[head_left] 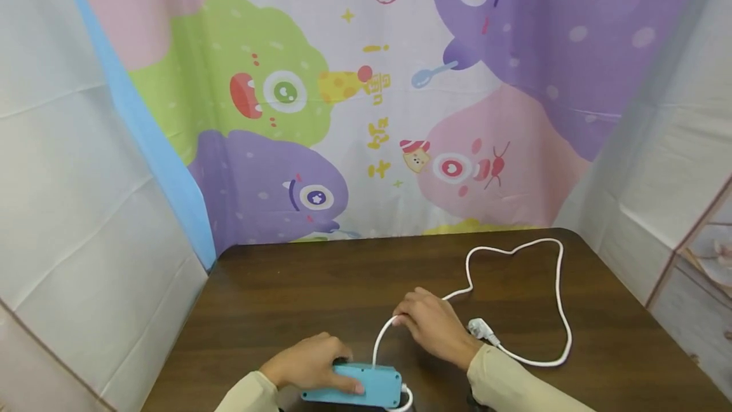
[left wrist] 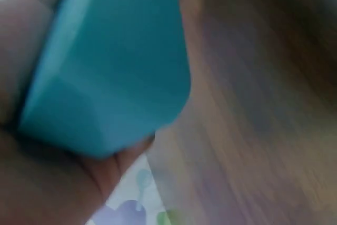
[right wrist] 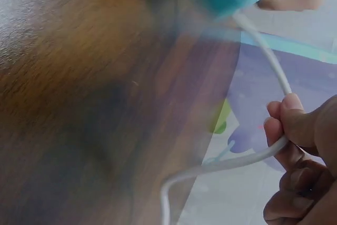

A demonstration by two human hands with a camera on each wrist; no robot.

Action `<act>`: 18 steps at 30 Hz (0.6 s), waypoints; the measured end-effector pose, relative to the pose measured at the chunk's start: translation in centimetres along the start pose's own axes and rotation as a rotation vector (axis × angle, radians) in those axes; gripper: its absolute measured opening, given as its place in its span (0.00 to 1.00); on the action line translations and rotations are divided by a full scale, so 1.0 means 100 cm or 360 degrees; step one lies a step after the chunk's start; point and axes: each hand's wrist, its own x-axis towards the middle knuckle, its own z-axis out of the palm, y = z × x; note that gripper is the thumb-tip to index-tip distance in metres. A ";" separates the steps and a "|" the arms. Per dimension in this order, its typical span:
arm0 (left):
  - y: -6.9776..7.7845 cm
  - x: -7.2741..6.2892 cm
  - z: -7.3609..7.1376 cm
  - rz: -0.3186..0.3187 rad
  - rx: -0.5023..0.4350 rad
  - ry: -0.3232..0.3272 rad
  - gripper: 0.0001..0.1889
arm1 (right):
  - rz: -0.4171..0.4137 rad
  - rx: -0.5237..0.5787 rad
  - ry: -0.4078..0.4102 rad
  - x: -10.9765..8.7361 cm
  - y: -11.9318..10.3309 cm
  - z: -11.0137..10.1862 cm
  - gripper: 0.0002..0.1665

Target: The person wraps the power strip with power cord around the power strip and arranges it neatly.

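My left hand (head_left: 309, 361) grips a teal power strip (head_left: 380, 385) near the front of the table, thumb across its face with small screw holes. In the left wrist view the strip (left wrist: 121, 72) fills the palm, blurred. A white cord (head_left: 376, 342) leaves the strip's right end, bends beneath it and comes up behind its far edge. My right hand (head_left: 434, 324) pinches this cord between thumb and fingertips, right of the strip and farther back. In the right wrist view the cord (right wrist: 231, 164) trails on past the fingers.
The cord's remaining length lies in a wide loop on the dark wooden table (head_left: 286, 285), ending in a white plug (head_left: 482, 330) beside the right wrist. A cartoon-printed curtain (head_left: 354, 196) hangs behind the table's far edge, with pale cloth (head_left: 74, 145) at the sides.
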 end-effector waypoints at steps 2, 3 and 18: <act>-0.002 -0.001 0.004 -0.0148 0.0081 0.0103 0.23 | 0.0051 0.0013 0.0016 0.001 -0.003 -0.002 0.06; -0.004 -0.002 0.006 -0.0215 0.0113 0.0152 0.23 | 0.0066 0.0030 0.0024 0.002 -0.004 -0.002 0.06; -0.004 0.003 0.009 -0.0551 0.0351 0.0686 0.25 | -0.0026 0.0199 0.0123 0.005 -0.021 -0.013 0.04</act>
